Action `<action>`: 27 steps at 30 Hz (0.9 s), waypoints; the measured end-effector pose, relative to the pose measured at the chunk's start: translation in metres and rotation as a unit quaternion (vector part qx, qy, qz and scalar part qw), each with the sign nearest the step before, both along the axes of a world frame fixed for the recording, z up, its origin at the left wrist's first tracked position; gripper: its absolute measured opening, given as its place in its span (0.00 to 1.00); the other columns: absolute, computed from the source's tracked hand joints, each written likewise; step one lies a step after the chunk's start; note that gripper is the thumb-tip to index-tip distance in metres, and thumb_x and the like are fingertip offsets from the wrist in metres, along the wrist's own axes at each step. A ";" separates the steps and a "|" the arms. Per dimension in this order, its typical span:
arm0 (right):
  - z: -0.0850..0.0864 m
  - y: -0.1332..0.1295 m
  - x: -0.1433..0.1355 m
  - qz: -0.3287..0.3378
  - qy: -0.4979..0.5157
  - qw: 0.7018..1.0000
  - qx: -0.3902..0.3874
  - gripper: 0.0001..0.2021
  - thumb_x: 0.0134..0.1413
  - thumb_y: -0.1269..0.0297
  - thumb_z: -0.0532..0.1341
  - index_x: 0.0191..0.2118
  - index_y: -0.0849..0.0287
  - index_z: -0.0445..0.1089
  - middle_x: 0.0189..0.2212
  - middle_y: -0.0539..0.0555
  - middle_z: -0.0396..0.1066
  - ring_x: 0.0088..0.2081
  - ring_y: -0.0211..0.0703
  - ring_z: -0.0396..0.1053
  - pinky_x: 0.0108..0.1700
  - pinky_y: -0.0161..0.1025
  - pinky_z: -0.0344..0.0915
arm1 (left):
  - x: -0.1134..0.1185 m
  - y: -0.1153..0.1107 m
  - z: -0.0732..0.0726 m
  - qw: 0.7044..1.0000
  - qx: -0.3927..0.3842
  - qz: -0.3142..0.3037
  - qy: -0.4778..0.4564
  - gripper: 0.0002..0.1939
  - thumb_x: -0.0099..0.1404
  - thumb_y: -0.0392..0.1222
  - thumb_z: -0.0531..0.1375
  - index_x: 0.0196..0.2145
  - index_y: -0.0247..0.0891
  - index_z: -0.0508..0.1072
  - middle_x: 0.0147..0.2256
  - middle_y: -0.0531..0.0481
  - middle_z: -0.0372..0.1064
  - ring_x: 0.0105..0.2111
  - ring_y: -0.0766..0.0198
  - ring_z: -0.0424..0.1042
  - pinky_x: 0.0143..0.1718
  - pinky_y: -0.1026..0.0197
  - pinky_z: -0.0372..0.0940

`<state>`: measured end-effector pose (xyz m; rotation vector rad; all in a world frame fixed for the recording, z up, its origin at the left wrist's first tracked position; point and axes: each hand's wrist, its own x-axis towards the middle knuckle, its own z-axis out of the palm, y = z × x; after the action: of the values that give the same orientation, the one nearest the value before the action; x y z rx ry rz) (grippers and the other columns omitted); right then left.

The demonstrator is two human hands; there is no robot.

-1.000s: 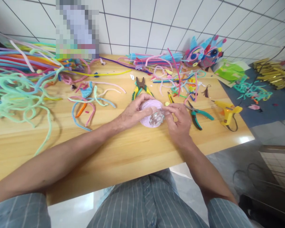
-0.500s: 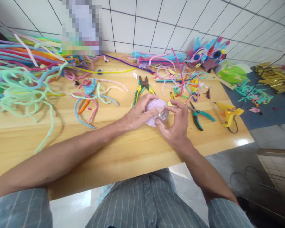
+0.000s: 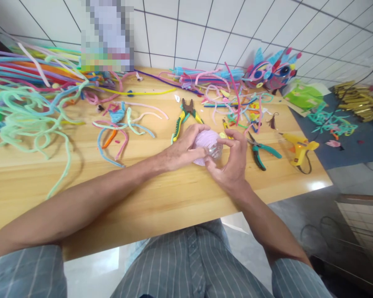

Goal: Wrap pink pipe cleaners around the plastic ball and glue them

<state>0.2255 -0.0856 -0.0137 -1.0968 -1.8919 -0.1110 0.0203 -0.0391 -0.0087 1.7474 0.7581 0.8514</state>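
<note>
A round ball (image 3: 207, 138), mostly covered in lilac pipe cleaner with a clear, shiny part showing on its right, is held between both hands over the wooden table. My left hand (image 3: 186, 147) wraps its left side, with the thumb lying across the front. On the right side, my right hand (image 3: 231, 155) grips the clear part between thumb and forefinger. Just behind the ball lie yellow-and-green pliers (image 3: 186, 114) with their jaws pointing away. Teal-handled pliers (image 3: 262, 151) rest to the right of my right hand.
A yellow glue gun (image 3: 299, 148) lies near the table's right edge. Tangled mint pipe cleaners (image 3: 27, 116) spread over the left side. Loose pieces (image 3: 116, 118) lie left of centre, and bundled pipe cleaners (image 3: 202, 76) sit along the tiled wall. Finished-looking colourful figures (image 3: 270, 72) stand at the back right.
My left thumb has slid lower across the ball, baring more of the lilac surface. The ball has shifted very slightly to the right; both arms stay nearly still.
</note>
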 end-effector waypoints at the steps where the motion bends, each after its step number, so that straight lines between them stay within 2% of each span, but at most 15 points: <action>1: 0.000 0.000 0.000 0.002 0.000 1.000 0.001 0.24 0.53 0.62 0.71 0.55 0.51 0.67 0.59 0.65 0.70 0.61 0.64 0.70 0.61 0.66 0.71 | -0.001 0.001 0.000 1.000 -0.004 -0.008 0.006 0.32 0.65 0.49 0.64 0.64 0.41 0.62 0.60 0.40 0.66 0.59 0.48 0.69 0.61 0.46 0.69; 3: -0.001 0.000 0.001 0.006 -0.001 1.000 0.003 0.25 0.53 0.63 0.71 0.56 0.51 0.67 0.59 0.65 0.69 0.61 0.64 0.70 0.62 0.66 0.71 | -0.002 0.002 0.001 1.000 -0.013 -0.020 0.011 0.36 0.63 0.48 0.66 0.65 0.41 0.61 0.60 0.39 0.65 0.59 0.47 0.69 0.60 0.46 0.69; 6: -0.001 -0.001 0.003 0.002 -0.009 1.000 0.000 0.26 0.53 0.61 0.71 0.56 0.50 0.66 0.60 0.64 0.69 0.61 0.65 0.70 0.63 0.67 0.71 | -0.002 0.003 0.000 1.000 -0.010 -0.028 0.011 0.35 0.63 0.47 0.65 0.65 0.42 0.60 0.60 0.40 0.65 0.62 0.45 0.67 0.65 0.43 0.67; 13: -0.002 -0.001 0.005 0.007 -0.024 1.000 0.013 0.26 0.56 0.58 0.72 0.58 0.50 0.68 0.60 0.65 0.68 0.59 0.63 0.71 0.56 0.61 0.75 | -0.005 0.008 -0.007 0.996 0.079 -0.032 0.025 0.33 0.67 0.46 0.62 0.67 0.40 0.62 0.63 0.37 0.65 0.62 0.44 0.68 0.67 0.42 0.66; 20: -0.003 0.002 0.006 -0.002 -0.017 1.000 0.015 0.22 0.59 0.56 0.72 0.57 0.49 0.70 0.60 0.64 0.67 0.61 0.62 0.70 0.56 0.61 0.75 | -0.008 0.011 -0.018 0.993 0.113 -0.036 0.008 0.36 0.72 0.55 0.62 0.71 0.40 0.59 0.67 0.35 0.63 0.66 0.42 0.66 0.72 0.40 0.61; 23: -0.002 0.004 0.008 -0.008 -0.020 1.000 0.013 0.22 0.59 0.54 0.71 0.57 0.48 0.71 0.60 0.63 0.67 0.60 0.62 0.71 0.57 0.61 0.75 | -0.006 0.011 -0.020 0.993 0.113 -0.024 0.003 0.36 0.73 0.58 0.61 0.70 0.39 0.60 0.66 0.34 0.64 0.65 0.42 0.68 0.71 0.40 0.63; 27: 0.000 0.007 0.014 0.000 -0.002 1.000 -0.001 0.21 0.62 0.51 0.71 0.56 0.49 0.73 0.60 0.63 0.69 0.61 0.62 0.72 0.59 0.63 0.73 | -0.004 0.011 -0.019 0.991 0.130 -0.008 -0.001 0.34 0.73 0.56 0.62 0.69 0.37 0.63 0.63 0.33 0.66 0.63 0.44 0.69 0.68 0.42 0.66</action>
<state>0.2390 -0.0789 -0.0139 -1.0988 -1.8969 -0.1115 0.0168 -0.0281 -0.0281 1.9783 0.6524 0.9766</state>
